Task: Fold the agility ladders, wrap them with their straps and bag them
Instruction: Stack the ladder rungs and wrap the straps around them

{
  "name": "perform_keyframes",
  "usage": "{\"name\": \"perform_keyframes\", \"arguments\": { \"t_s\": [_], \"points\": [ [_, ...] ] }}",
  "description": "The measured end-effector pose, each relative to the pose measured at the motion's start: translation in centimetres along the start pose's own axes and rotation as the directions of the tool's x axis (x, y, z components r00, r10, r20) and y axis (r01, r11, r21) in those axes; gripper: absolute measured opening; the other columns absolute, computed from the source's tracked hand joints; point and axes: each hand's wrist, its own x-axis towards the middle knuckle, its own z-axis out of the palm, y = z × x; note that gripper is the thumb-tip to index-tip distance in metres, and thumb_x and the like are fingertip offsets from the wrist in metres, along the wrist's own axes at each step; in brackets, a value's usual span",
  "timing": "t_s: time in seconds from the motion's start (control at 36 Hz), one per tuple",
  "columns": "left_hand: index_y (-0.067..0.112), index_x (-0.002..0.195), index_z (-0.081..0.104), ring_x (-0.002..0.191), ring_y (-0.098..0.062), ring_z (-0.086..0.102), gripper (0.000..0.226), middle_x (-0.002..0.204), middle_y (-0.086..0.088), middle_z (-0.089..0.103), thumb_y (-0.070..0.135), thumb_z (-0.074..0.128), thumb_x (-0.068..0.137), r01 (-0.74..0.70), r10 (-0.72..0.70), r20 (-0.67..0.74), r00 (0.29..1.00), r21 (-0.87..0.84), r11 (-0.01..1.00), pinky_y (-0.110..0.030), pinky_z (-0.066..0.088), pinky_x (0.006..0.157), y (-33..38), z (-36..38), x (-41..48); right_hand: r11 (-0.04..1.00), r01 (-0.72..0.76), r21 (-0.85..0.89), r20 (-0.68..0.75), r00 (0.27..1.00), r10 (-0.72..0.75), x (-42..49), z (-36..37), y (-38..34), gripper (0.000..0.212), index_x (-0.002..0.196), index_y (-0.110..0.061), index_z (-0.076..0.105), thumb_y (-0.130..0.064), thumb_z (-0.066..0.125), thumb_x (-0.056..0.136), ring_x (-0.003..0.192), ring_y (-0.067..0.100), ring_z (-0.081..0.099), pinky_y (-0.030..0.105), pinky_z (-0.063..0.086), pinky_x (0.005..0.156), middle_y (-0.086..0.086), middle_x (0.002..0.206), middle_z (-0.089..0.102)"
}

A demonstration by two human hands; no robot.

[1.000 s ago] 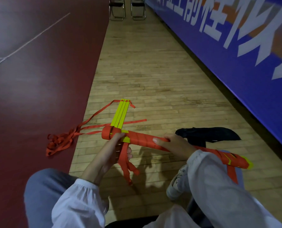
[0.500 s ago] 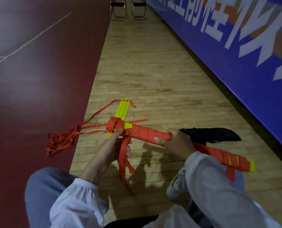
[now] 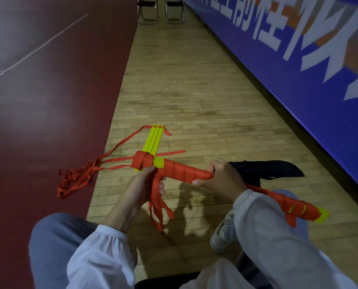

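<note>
Red court surface [image 3: 38, 122]: fills the left side; its straight edge against the wooden boards [image 3: 184, 90] runs diagonally from top centre down toward the left knee.
Loose straps [image 3: 74, 180]: an orange tangle lying on the red surface just inside that edge, with bands trailing right onto the boards.
Floor ladder [image 3: 153, 140]: flat yellow rungs stacked side by side on the boards, pointing away; the near end is hidden behind the bundle.
Left hand [image 3: 140, 184]: fingers curled round the strap tails [image 3: 157, 207] just under the bundle's left end — the tails hang free below the fist.
Ladder bundle [image 3: 182, 172]: folded rungs spirally bound in orange strap, held off the floor between both hands, a looped knot at its left end, and its yellow tip past the right sleeve.
Right hand [image 3: 222, 178]: closed round the bundle's middle, thumb underneath.
Black bag [image 3: 274, 172]: flat on the boards just behind the right hand.
Blue banner [image 3: 299, 69]: bounds the right side, its base a dark line along the floor.
Open room: a strip of boards between red edge and banner — it narrows toward two folding chairs [image 3: 159, 9] at the top.
</note>
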Motion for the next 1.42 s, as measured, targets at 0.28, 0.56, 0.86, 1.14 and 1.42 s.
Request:
{"name": "perform_keyframes", "arguments": {
  "t_s": [0.28, 0.56, 0.86, 1.14, 1.42],
  "points": [
    [0.006, 0.087, 0.062, 0.049, -0.016, 0.057, 0.059, 0.061, -0.005, 0.057, 0.062, 0.046, 0.088, 0.044, -0.045, -0.022, 0.999, -0.042, 0.998, -0.021, 0.052, 0.051, -0.2, 0.1, 0.0, 0.996, 0.076, -0.046, -0.011, 0.997, -0.077, -0.5, 0.9, 0.0, 0.050, 0.068, -0.022, 0.039, -0.047, 0.083, 0.063, 0.071, 0.016, 0.050, 0.026, 0.037, 0.059, -0.007, 0.081, 0.044],
    [0.002, 0.086, 0.063, 0.048, -0.017, 0.058, 0.051, 0.059, -0.007, 0.058, 0.052, 0.053, 0.089, 0.059, -0.060, -0.058, 0.996, -0.027, 0.998, -0.020, 0.048, 0.046, -1.0, -0.5, 0.8, 1.000, 0.001, 0.015, 0.275, 0.961, -0.005, -0.5, 0.3, 0.0, 0.043, 0.093, -0.026, 0.046, -0.064, 0.060, 0.080, 0.076, 0.014, 0.058, 0.031, 0.046, 0.068, -0.004, 0.087, 0.061],
    [0.005, 0.094, 0.063, 0.052, -0.017, 0.060, 0.054, 0.064, -0.007, 0.061, 0.057, 0.049, 0.089, 0.062, -0.062, -0.026, 0.998, 0.000, 0.998, -0.021, 0.049, 0.050, -0.7, -0.4, 0.3, 0.998, 0.003, 0.065, 0.286, 0.958, -0.022, -0.1, 0.4, 0.4, 0.056, 0.066, -0.018, 0.055, -0.067, 0.042, 0.089, 0.060, 0.016, 0.050, 0.031, 0.037, 0.064, -0.004, 0.063, 0.051],
    [0.007, 0.086, 0.067, 0.052, -0.016, 0.062, 0.063, 0.065, -0.005, 0.063, 0.067, 0.049, 0.084, 0.096, -0.091, -0.067, 0.994, 0.070, 0.993, -0.026, 0.049, 0.060, 0.0, -0.2, 0.0, 0.980, -0.072, 0.184, 0.231, 0.973, 0.028, -0.4, -0.2, 0.1, 0.036, 0.097, -0.024, 0.061, -0.056, 0.064, 0.082, 0.080, 0.014, 0.060, 0.031, 0.046, 0.073, -0.009, 0.084, 0.060],
    [0.001, 0.084, 0.066, 0.044, -0.014, 0.061, 0.031, 0.057, -0.007, 0.064, 0.030, 0.057, 0.094, 0.004, -0.001, -0.150, 0.989, 0.019, 1.000, -0.018, 0.046, 0.042, 0.5, -0.4, 0.0, 0.998, 0.069, 0.015, 0.074, 0.995, -0.070, -0.4, 1.2, 0.2, 0.053, 0.094, -0.025, 0.046, -0.052, 0.081, 0.065, 0.085, 0.011, 0.050, 0.026, 0.041, 0.066, -0.008, 0.094, 0.050]
  ]
}}
